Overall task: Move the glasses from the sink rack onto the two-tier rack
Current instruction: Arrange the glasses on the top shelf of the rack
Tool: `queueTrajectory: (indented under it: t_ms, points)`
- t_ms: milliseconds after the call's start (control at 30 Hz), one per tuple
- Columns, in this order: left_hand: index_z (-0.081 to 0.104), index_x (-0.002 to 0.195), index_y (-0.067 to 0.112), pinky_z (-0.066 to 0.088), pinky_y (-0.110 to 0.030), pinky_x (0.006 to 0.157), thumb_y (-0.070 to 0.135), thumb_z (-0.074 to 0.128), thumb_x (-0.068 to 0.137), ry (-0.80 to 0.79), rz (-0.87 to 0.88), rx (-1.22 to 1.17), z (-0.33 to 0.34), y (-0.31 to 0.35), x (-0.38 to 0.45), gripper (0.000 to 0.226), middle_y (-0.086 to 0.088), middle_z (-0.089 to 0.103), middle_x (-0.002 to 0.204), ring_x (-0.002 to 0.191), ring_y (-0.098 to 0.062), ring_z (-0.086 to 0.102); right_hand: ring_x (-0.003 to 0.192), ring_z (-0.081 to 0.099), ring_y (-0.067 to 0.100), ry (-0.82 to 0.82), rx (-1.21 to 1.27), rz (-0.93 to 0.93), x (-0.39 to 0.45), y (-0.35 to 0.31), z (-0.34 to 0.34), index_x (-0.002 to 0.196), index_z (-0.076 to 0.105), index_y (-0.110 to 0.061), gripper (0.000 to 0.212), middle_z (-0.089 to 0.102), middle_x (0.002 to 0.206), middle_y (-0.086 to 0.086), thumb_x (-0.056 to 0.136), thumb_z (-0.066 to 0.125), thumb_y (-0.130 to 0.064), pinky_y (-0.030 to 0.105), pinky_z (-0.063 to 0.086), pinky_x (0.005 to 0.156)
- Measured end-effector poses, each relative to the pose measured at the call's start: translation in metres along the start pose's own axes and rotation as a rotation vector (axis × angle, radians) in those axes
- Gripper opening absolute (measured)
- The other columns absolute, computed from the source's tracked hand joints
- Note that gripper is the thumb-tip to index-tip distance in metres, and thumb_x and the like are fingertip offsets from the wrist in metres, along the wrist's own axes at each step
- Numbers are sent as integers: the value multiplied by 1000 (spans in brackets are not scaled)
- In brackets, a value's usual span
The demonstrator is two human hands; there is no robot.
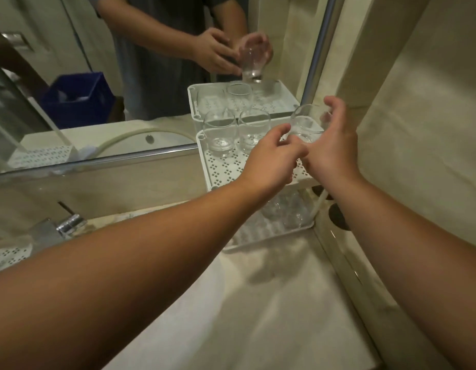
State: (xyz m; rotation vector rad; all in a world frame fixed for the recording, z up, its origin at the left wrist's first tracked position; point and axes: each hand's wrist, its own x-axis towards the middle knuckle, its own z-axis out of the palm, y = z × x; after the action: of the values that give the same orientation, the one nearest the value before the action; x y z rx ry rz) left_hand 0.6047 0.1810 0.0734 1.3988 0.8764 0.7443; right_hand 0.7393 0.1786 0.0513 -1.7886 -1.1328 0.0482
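A clear glass (305,126) hangs tilted over the right back part of the white two-tier rack's top shelf (223,169). My right hand (330,150) curls around it from the right, and my left hand (268,161) pinches it near its base. Two more glasses (219,134) (254,130) stand upright side by side at the back of that shelf. Under my hands, several glasses (285,209) sit on the lower shelf (271,241), partly hidden. A corner of the perforated sink rack (7,259) shows at the far left edge.
A large mirror (98,76) directly behind the rack repeats the rack, glasses and hands. A beige wall (418,129) closes the right side next to the rack. A chrome tap (57,228) stands at left, above the pale basin and counter (271,316).
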Motion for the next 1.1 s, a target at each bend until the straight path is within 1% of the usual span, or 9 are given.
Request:
queueTrajectory:
  t_ms: [167, 267, 400, 500, 600, 667, 800, 900, 1100]
  points:
    - [33, 151, 29, 50, -33, 67, 26, 59, 66, -2, -101, 79, 3, -2, 28, 89, -6, 53, 140, 102, -22, 62, 117, 53, 24, -46, -41, 33, 31, 19, 25, 140, 37, -26, 85, 53, 132, 6, 68, 81, -32, 38, 46, 95]
    - [32, 152, 25, 52, -39, 82, 26, 60, 71, 5, -130, 123, 3, -10, 42, 86, -8, 55, 138, 117, -28, 60, 120, 51, 26, -77, -54, 17, 43, 31, 40, 140, 36, -25, 86, 53, 134, 7, 68, 82, -32, 35, 45, 92]
    - [32, 152, 24, 50, -35, 67, 23, 61, 81, 29, -159, 122, 2, -16, 53, 77, -5, 62, 120, 78, -18, 62, 124, 51, 25, -133, -52, 17, 53, 41, 53, 142, 34, -23, 87, 53, 137, 10, 70, 82, -31, 27, 38, 86]
    - [35, 150, 25, 47, -36, 66, 22, 61, 83, 49, -174, 119, 0, -22, 56, 73, -4, 66, 105, 78, -19, 59, 124, 51, 24, -141, -63, 2, 55, 43, 59, 142, 35, -23, 85, 53, 137, 9, 71, 81, -32, 27, 41, 87]
    - [39, 147, 24, 47, -32, 71, 23, 61, 81, 78, -157, 149, -2, -25, 53, 70, -6, 65, 118, 93, -19, 64, 127, 49, 25, -154, -81, -3, 53, 41, 58, 143, 34, -24, 86, 51, 139, 7, 72, 82, -34, 32, 43, 95]
    - [43, 144, 24, 47, -30, 66, 23, 61, 79, 115, -129, 178, -4, -27, 49, 67, -2, 65, 117, 92, -16, 66, 129, 46, 26, -154, -107, -16, 50, 39, 53, 143, 34, -24, 87, 47, 143, 5, 72, 83, -37, 35, 43, 99]
    - [50, 136, 25, 46, -20, 48, 16, 58, 86, 182, -6, 232, -11, -32, 35, 52, 6, 61, 107, 54, 2, 60, 126, 46, 26, -44, -105, -72, 27, 29, 38, 138, 43, -22, 78, 43, 140, 4, 72, 80, -40, 33, 43, 98]
    - [53, 131, 28, 49, -21, 51, 16, 57, 88, 246, 104, 289, -13, -35, 20, 45, 9, 60, 111, 63, -2, 64, 122, 47, 25, 10, -55, -130, 0, 23, 27, 133, 48, -18, 65, 45, 135, 5, 76, 76, -32, 33, 43, 97]
    - [61, 115, 26, 49, -19, 59, 10, 55, 84, 370, 285, 247, -10, -43, -16, 36, 10, 63, 92, 70, -1, 59, 107, 55, 28, 149, 35, -250, -61, 18, 14, 115, 58, -6, 41, 50, 116, 13, 78, 70, -19, 33, 48, 89]
